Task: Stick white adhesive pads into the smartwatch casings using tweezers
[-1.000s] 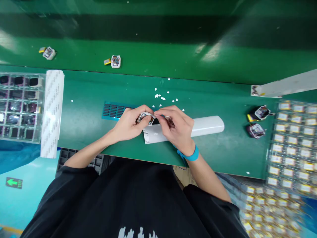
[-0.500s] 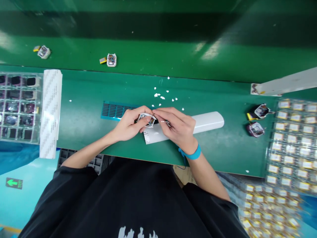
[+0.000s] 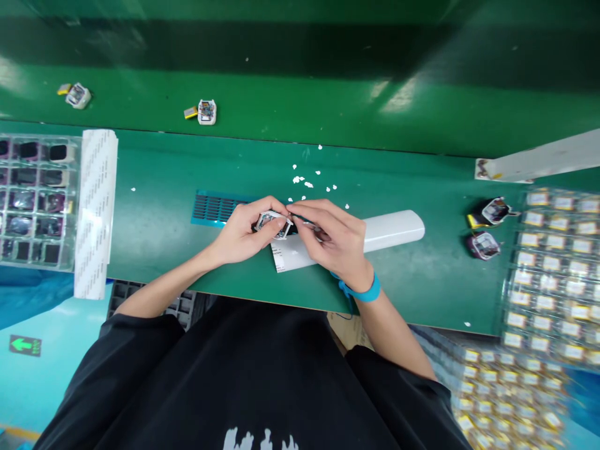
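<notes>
My left hand [image 3: 248, 233] is closed round a white watch case [image 3: 273, 224] with its open side up and circuit parts showing inside. My right hand [image 3: 330, 234] meets it at the right edge, fingers pinched together around thin metal tweezers [image 3: 307, 223], mostly covered by the fingers. The fingertips of both hands nearly touch at the case's upper corner. Beneath the hands lies a curled white sheet [image 3: 394, 230] with a glossy surface. A blue sheet with dark strips [image 3: 213, 209] lies beside my left hand.
Several small white bits [image 3: 299, 180] are scattered beyond my hands. Two opened watch cases with yellow batteries [image 3: 207, 112] lie on the green back strip. Dark watch cases [image 3: 484, 245] sit at right, near a tray of parts [image 3: 546, 269]. Left are a watch tray [image 3: 35, 200] and white printed strip [image 3: 96, 215].
The cases on the back strip have shifted slightly left. My right fingers have moved a little left and up along the case's edge, and the case is still in my left hand.
</notes>
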Demonstrator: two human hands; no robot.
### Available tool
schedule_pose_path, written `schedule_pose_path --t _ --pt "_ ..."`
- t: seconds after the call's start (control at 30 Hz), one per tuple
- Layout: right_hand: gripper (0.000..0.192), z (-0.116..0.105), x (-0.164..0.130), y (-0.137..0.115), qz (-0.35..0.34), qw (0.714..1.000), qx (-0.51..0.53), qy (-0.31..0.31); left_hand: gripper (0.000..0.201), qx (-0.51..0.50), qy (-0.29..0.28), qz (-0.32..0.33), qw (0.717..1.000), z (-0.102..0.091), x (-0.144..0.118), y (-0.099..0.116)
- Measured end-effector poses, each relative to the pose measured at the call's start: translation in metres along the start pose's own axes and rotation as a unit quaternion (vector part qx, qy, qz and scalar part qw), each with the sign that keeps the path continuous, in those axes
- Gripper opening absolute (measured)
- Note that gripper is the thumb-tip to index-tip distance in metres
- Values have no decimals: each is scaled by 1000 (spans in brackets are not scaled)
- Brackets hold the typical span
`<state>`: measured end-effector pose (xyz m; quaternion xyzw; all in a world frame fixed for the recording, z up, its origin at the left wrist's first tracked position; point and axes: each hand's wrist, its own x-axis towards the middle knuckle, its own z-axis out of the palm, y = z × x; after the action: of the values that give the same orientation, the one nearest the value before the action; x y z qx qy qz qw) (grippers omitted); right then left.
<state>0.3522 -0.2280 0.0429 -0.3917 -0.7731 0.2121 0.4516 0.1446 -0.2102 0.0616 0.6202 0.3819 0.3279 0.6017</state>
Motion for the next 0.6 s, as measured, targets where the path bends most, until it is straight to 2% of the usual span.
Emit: schedule_pose_path --t 0.1,0.3,0.47,0.6 --pt "28 -1 -1 2 -12 1000 -19 -18 23 -30 7 -14 999 0 1 0" --pt "17 -3 -3 4 -39 996 -78 -35 30 -79 -11 -54 995 -1 4 2" --pt "24 -4 -5 5 -89 983 -142 -72 25 -120 -6 -66 990 -2 5 0" --pt "35 0 -9 5 -125 964 -229 -58 23 -145 -4 -88 985 -2 6 -1"
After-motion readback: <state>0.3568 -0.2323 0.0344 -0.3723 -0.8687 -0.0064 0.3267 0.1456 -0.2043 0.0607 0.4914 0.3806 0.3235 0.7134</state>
